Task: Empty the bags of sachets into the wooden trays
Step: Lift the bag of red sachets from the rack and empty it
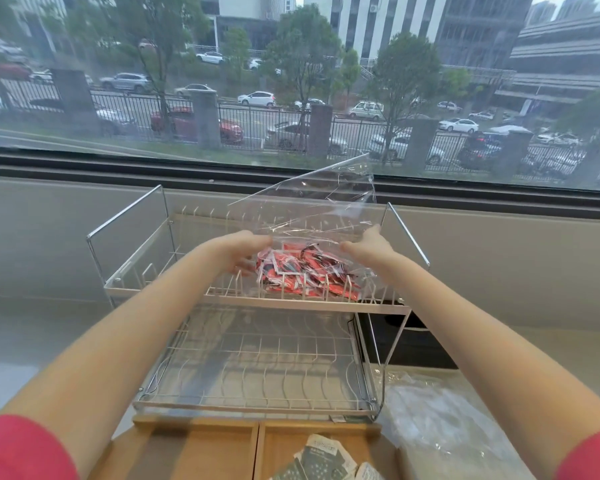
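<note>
A clear plastic bag (312, 209) of red sachets (305, 273) rests on the top tier of a white wire dish rack (160, 292). My left hand (246, 249) grips the bag's left side and my right hand (371, 247) grips its right side, both arms stretched forward. The bag's empty upper part sticks up toward the window. At the bottom edge lies a wooden tray (257, 441) with a divider. Its left compartment looks bare, and its right compartment holds a few dark green and white sachets (323, 460).
The rack's lower tier (257, 368) holds nothing. Crumpled clear plastic bags (440, 420) lie on the counter to the right of the tray. A large window (291, 81) and its sill run behind the rack. A dark object (409, 341) sits behind the rack's right leg.
</note>
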Motion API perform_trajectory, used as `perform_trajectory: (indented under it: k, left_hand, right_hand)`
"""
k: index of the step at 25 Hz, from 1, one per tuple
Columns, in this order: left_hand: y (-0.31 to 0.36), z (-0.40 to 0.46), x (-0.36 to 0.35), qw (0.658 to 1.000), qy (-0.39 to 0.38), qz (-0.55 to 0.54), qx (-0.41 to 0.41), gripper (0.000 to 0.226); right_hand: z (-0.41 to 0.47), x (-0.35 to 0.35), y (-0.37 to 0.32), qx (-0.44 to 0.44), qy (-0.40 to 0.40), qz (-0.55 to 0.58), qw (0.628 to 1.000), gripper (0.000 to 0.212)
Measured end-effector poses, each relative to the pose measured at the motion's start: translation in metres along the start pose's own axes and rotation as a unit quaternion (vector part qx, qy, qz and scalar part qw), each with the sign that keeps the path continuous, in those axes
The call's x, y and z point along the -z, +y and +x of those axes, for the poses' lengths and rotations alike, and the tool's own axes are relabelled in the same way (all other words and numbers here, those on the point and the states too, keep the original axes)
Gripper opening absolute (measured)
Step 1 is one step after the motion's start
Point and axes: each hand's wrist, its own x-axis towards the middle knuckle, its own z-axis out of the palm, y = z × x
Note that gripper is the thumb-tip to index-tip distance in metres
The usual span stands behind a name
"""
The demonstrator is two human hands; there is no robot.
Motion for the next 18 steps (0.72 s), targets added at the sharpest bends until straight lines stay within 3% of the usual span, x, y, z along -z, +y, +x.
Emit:
perform_trajectory:
  k: [3,6,9,12,15,18]
  left_hand:
    - [-0.001,0.004,-0.002,1.000,0.010,-0.007,0.010,0.022]
    - [-0.004,0.003,-0.002,0.999,0.002,-0.048,0.010,0.021]
    - [0.002,-0.001,0.002,0.993,0.013,-0.116,-0.010,0.018]
    - [0.016,-0.015,0.010,0.982,0.071,-0.152,-0.086,0.013]
    - [0.030,-0.039,0.020,0.963,0.127,-0.171,-0.164,0.036]
    - [0.033,-0.086,0.027,0.944,0.145,-0.203,-0.215,0.038]
  right_hand:
    - [0.000,-0.004,0.001,-0.002,0.020,0.044,0.999,0.066]
    - [-0.005,-0.004,-0.002,0.023,0.036,0.079,0.996,0.051]
    - [-0.017,0.003,-0.014,0.074,0.081,0.138,0.984,0.054]
    - [-0.035,0.015,-0.029,0.138,0.120,0.182,0.966,0.062]
    - [-0.063,0.031,-0.045,0.175,0.150,0.237,0.944,0.065]
    - [-0.108,0.045,-0.054,0.215,0.166,0.269,0.924,0.068]
